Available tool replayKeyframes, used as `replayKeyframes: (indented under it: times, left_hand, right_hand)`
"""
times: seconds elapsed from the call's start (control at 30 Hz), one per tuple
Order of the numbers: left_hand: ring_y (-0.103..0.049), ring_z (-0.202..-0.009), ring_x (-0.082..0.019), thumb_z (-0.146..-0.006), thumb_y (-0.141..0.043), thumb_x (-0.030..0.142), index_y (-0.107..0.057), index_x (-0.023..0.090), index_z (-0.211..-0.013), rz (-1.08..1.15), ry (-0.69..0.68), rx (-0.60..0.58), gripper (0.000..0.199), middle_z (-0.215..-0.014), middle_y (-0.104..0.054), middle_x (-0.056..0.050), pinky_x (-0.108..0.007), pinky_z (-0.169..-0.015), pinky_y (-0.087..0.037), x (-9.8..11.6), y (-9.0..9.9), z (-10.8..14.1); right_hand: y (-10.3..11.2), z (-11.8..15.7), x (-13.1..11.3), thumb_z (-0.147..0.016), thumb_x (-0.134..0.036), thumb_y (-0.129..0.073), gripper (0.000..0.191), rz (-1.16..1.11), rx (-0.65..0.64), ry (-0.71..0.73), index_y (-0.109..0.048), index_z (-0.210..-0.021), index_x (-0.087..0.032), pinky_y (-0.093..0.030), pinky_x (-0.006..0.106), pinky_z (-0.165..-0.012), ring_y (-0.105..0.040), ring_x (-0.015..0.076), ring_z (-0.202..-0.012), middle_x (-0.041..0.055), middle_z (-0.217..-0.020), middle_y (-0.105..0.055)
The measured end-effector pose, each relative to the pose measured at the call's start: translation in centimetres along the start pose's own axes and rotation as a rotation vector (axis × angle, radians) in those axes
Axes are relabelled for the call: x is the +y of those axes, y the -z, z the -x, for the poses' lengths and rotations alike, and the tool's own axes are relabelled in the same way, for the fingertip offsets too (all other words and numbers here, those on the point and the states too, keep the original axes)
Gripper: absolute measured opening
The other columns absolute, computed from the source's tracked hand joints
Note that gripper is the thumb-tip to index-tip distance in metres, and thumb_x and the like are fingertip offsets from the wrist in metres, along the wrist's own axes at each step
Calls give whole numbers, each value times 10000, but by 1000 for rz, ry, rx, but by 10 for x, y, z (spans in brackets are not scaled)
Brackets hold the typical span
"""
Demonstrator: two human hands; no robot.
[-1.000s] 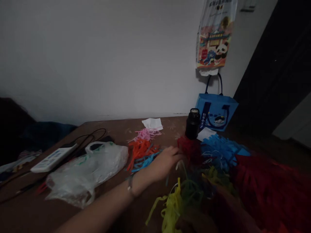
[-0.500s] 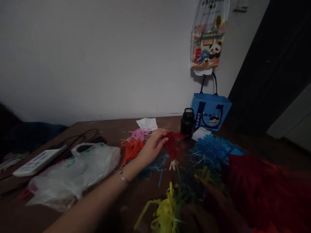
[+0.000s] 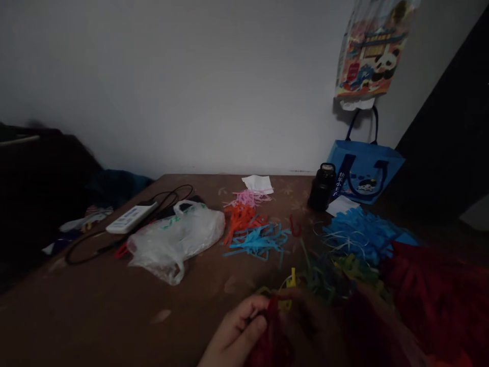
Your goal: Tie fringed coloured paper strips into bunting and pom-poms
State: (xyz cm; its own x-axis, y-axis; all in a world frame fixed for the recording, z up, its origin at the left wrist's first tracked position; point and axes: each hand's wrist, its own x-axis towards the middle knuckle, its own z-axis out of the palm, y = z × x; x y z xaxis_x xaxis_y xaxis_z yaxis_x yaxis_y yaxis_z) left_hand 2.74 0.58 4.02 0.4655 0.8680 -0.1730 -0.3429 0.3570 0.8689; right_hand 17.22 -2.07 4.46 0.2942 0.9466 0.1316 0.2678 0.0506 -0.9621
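Note:
Near the bottom centre, my left hand (image 3: 242,329) has its fingers closed on red strips (image 3: 272,331). Beside it on the right is my right hand (image 3: 311,321), dark and blurred, touching or very near the same strips; its fingers are too dim to read. A bit of yellow strip (image 3: 292,279) shows just above the hands. Beyond them lie blue strips (image 3: 260,239), orange-red strips (image 3: 244,219) and pink strips (image 3: 250,199). Dark green strips (image 3: 321,275) spread above my right hand.
A clear plastic bag (image 3: 179,239) and a white power strip (image 3: 132,216) lie on the left. At the right are a black bottle (image 3: 322,188), a blue tote bag (image 3: 364,171), a bright blue strip pile (image 3: 362,232) and a large red pile (image 3: 439,295).
My left hand has drawn back from the far red strips to the bottom centre, bringing red strips beside my right hand. The view has swung left.

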Motion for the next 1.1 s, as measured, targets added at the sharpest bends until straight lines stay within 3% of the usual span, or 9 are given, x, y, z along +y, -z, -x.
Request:
replayKeyframes:
  times: [0.13, 0.27, 0.53, 0.67, 0.83, 0.97, 1.1]
  left_hand:
    - [-590, -726, -120, -778, -770, 440, -730, 182, -886, 138, 19, 9, 282, -796, -669, -13, -202, -710, -443, -13, 2, 5]
    - [-632, -743, -143, -780, -777, 398, -716, 179, -924, 267, 43, -31, 269, -768, -674, -20, -222, -717, -451, -22, 5, 7]
    - [-602, -722, -138, -765, -782, 409, -707, 156, -870, 187, 12, 24, 284, -795, -670, -32, -220, -698, -451, -23, 8, 11]
    - [-582, -744, -147, -776, -763, 435, -714, 158, -889, 95, -13, 53, 303, -825, -670, -42, -223, -687, -451, -25, 10, 11]
    - [-580, -763, -154, -777, -755, 466, -712, 179, -893, 87, -9, 39, 313, -810, -670, -30, -235, -719, -452, -27, 10, 11]
    - [-573, -729, -143, -789, -745, 458, -706, 178, -881, 93, -2, 26, 297, -780, -661, -20, -223, -691, -440, -26, 8, 11]
    - [-592, -799, -173, -794, -717, 516, -719, 173, -936, -82, -39, 45, 370, -846, -685, -44, -242, -743, -447, -28, 12, 9]
  right_hand:
    - [-3, -6, -3, -764, -277, -589, 149, -174, -190, -70, -726, -809, -240, -500, 205, -680, -667, 163, -736, 2, -766, -716]
    - [-4, -9, 0, -748, -231, -572, 167, -159, -299, -87, -725, -811, -218, -498, 217, -669, -671, 170, -739, 17, -782, -730]
    - [-9, -5, -1, -724, -204, -565, 200, -98, -203, -80, -747, -801, -239, -516, 227, -707, -689, 176, -757, 13, -797, -747]
    - [-5, -7, 12, -749, -205, -576, 201, -26, -263, -41, -754, -838, -233, -526, 239, -703, -698, 193, -774, 35, -823, -752]
    - [-3, -7, 13, -760, -209, -547, 215, -39, -302, -92, -745, -842, -224, -514, 254, -734, -688, 201, -806, 39, -838, -747]
    - [-3, -8, 11, -749, -176, -507, 225, -28, -335, -64, -723, -801, -211, -484, 231, -694, -663, 177, -749, 21, -776, -723]
    - [-3, -10, 19, -737, -159, -499, 171, -15, -364, -42, -664, -760, -194, -446, 210, -625, -603, 151, -665, -1, -693, -656]
